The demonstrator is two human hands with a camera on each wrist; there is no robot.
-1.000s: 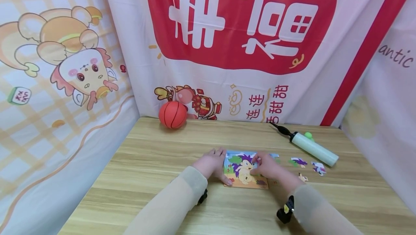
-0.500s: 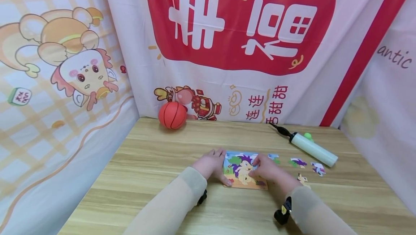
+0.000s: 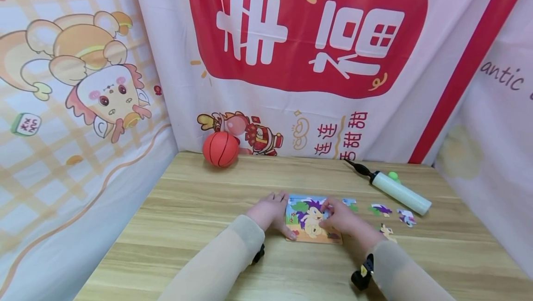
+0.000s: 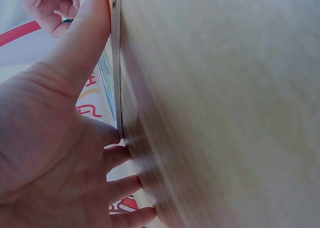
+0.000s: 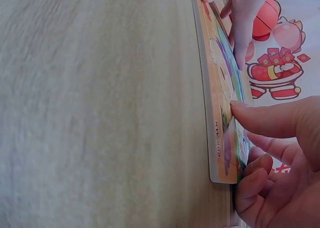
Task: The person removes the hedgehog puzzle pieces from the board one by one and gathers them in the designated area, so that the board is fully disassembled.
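Observation:
A flat picture puzzle [image 3: 308, 235] showing a purple-haired cartoon hedgehog lies on the wooden table between both hands. My left hand [image 3: 271, 213] spans its left side; the thumb rests on the near corner and the straight fingers spread along the far left edge, fingertips down at the tabletop in the left wrist view. Over the puzzle's right part, my right hand [image 3: 343, 217] pinches a puzzle piece with thumb and forefinger, close on the board; the fingers mostly cover the piece. The right wrist view shows the right thumb [image 5: 265, 119] on the picture, other fingers curled beside the edge.
Several loose puzzle pieces [image 3: 381, 209] lie to the right of the board. Behind them sits a pale hand pump [image 3: 401, 193] with a black nozzle, and a small green object [image 3: 393, 177]. A red toy basketball [image 3: 220, 149] stands at the back left, against the printed curtain [image 3: 250, 92].
Both hands keep nearly the same places on the puzzle. The right thumb and fingers shift only slightly over its right part. The whole view drifts a little.

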